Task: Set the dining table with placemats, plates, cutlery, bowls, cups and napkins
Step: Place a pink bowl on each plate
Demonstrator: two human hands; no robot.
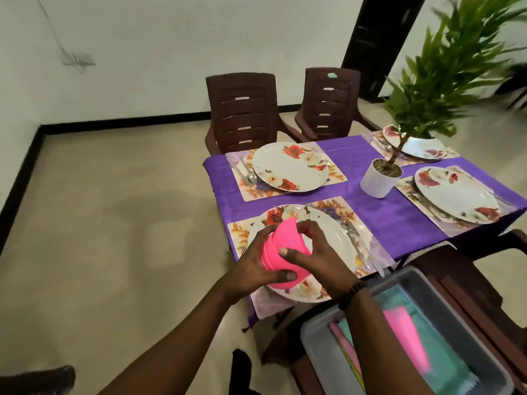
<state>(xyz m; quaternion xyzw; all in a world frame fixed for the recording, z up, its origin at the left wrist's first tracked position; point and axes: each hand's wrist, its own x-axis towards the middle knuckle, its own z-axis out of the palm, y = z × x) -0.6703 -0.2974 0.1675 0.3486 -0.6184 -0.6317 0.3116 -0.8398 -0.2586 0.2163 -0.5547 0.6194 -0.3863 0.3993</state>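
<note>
Hands (pixel 288 260) — around pink bowls (pixel 281 253)

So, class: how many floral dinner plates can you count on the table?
4: near plate under the hands, far-left plate, right plate, far-right plate behind the plant, partly hidden.

Pink bowls (pixel 281 256): smooth plastic, satin sheen, opaque. Plates, e.g. at 12 o'clock (pixel 291 166): glossy glazed finish with floral print, ceramic or melamine, can't tell which. Placemats (pixel 332 178): smooth laminated look, slight gloss, printed. Tablecloth (pixel 382 220): purple cloth, faint sheen, fine weave texture. Cutlery (pixel 248 175): polished metal, reflective. Plant pot (pixel 376 182): white, matt, smooth. Chairs at 12 o'clock (pixel 245 115): moulded brown plastic, semi-gloss. Bin at 5 o'clock (pixel 456 317): grey plastic, matt. Napkins inside (pixel 410 337): pink and teal, matt, cloth or paper unclear.
</note>
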